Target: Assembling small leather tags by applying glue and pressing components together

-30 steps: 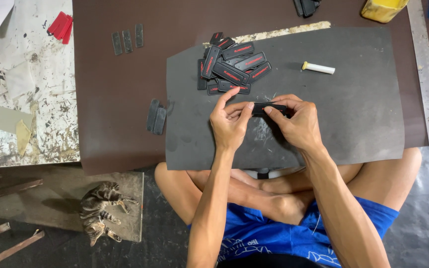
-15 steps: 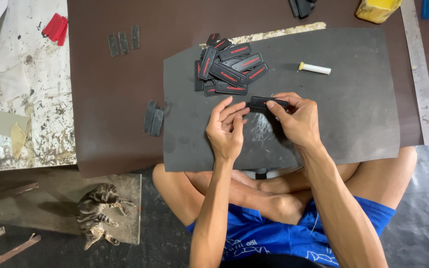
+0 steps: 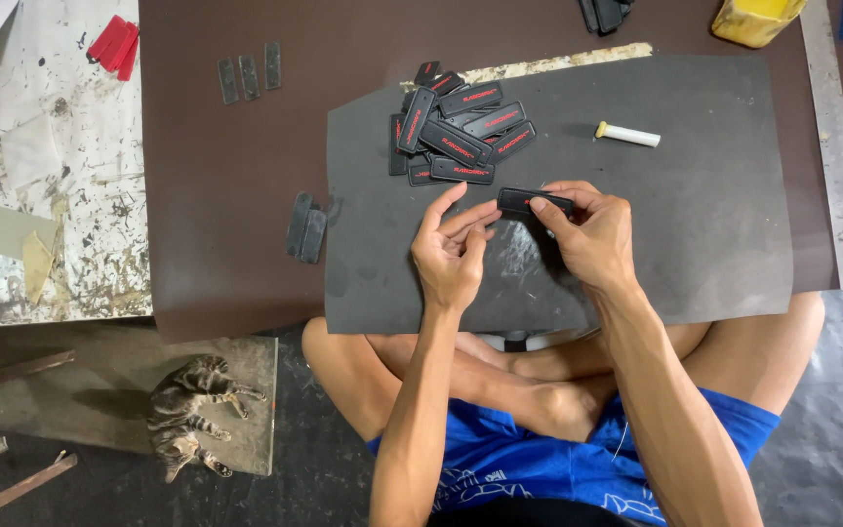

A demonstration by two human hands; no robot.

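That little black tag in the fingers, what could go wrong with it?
The small black rubber tag with red lettering is pinched only at its end by the right hand, so it might slip onto the grey rubber sheet. The left hand hovers close to the heap of matching black tags, so a careless move could scatter them.

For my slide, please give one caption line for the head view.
Seated person's right hand pinches a black tag, left hand beside it, over a grey sheet near a tag pile.
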